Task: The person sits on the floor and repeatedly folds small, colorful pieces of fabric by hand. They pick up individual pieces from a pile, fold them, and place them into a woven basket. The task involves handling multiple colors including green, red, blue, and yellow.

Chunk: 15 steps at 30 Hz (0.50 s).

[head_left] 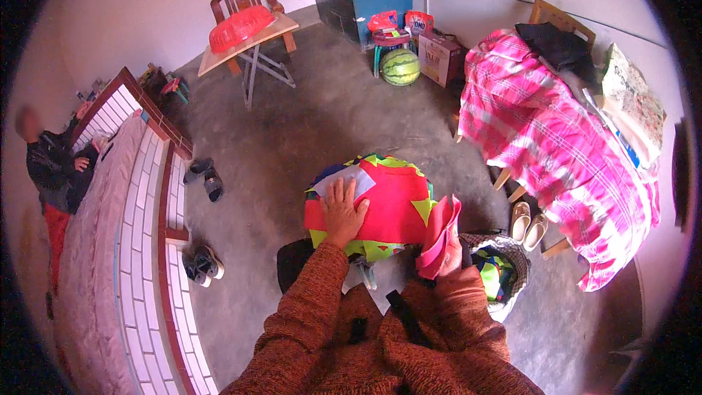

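Observation:
My left hand point(344, 212) lies flat with fingers spread on a low pile of cloth pieces in front of me. On top of the pile is a red cloth piece point(395, 201), with a pale grey piece point(363, 177) by my fingertips. Yellow-green pieces point(380, 251) stick out around the pile's edge. To the right, my right hand point(455, 257) is closed on a pinkish-red cloth piece point(439, 234) that hangs folded beside the pile. This cloth hides most of its fingers. A checked fabric bag point(523, 278) holding bright cloth scraps point(496, 272) stands next to my right forearm.
A pink plaid cover point(541, 132) drapes over furniture at right, with light shoes point(528, 225) by it. Ahead are a watermelon point(400, 67), a carton point(439, 58) and a folding table point(256, 40). At left, a person point(55, 168) sits on a brick-sided bed point(146, 227). Dark shoes point(205, 263) lie beside it.

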Motion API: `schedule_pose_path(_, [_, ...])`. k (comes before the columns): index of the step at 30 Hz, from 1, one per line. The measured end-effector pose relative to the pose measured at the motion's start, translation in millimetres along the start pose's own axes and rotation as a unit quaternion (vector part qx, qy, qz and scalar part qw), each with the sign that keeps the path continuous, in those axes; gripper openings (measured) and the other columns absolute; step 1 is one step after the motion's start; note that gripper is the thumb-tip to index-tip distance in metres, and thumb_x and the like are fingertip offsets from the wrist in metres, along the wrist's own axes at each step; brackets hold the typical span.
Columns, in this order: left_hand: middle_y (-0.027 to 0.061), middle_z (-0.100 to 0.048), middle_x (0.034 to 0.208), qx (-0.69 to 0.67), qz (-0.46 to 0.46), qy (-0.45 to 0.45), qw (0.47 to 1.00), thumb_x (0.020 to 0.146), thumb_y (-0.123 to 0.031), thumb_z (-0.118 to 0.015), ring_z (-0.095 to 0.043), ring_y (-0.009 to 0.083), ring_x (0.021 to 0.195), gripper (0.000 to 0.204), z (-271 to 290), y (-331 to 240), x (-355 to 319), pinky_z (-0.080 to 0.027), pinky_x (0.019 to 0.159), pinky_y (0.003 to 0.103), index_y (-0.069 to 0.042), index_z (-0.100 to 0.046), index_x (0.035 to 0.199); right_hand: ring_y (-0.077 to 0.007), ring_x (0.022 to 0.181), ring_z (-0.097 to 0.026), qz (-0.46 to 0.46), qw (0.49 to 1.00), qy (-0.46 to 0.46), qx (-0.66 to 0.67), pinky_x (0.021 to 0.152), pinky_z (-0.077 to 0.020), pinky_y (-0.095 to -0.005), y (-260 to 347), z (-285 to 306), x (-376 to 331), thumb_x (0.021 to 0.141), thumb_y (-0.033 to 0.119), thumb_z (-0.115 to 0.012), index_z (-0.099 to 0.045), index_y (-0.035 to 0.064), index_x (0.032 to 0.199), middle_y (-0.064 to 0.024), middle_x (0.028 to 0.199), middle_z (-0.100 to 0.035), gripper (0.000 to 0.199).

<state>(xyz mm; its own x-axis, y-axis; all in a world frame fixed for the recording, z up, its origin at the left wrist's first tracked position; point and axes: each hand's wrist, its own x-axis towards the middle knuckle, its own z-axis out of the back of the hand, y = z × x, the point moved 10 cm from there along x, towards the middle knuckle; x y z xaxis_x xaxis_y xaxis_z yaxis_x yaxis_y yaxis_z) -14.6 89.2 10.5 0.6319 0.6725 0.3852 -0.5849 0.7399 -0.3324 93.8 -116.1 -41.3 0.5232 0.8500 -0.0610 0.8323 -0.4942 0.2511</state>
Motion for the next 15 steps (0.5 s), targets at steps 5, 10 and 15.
schedule_pose_path(5, [0.0157,-0.034,0.139,0.014,0.000,-0.008,1.000,0.082,-0.046,-0.053,-0.027,0.0354,0.130,0.061,6.5,-4.1,0.3,-0.021,0.100,0.059,-0.012,-0.040,0.132,-0.0246,0.102,-0.058,-0.006,1.000,0.000,-0.010,0.090,-0.0466,-0.0390,-3.1,-0.6,0.4,0.091,0.029,-0.049,-0.045,0.0053,0.125,-0.0122,0.118,-0.056,0.042])
schedule_pose_path(10, [0.0161,-0.049,0.123,-0.182,-0.067,-0.070,0.979,0.082,-0.032,-0.060,-0.044,0.0332,0.116,0.047,38.1,-56.7,-14.5,-0.034,0.095,0.048,-0.006,-0.049,0.119,-0.0245,0.100,-0.058,-0.012,1.000,-0.002,-0.013,0.090,-0.0466,-0.0392,-6.4,-0.5,-2.1,0.091,0.028,-0.050,-0.046,0.0051,0.124,-0.0120,0.116,-0.057,0.041])
schedule_pose_path(15, [0.0109,-0.062,0.096,-0.600,0.059,0.148,0.784,0.087,-0.020,-0.058,-0.059,0.0196,0.091,0.027,-5.2,-110.5,-53.8,-0.045,0.080,0.032,-0.001,-0.055,0.106,-0.0245,0.099,-0.059,-0.018,1.000,-0.008,-0.021,0.090,-0.0466,-0.0393,-6.8,-3.5,-8.0,0.090,0.027,-0.052,-0.047,0.0050,0.123,-0.0119,0.115,-0.058,0.040])
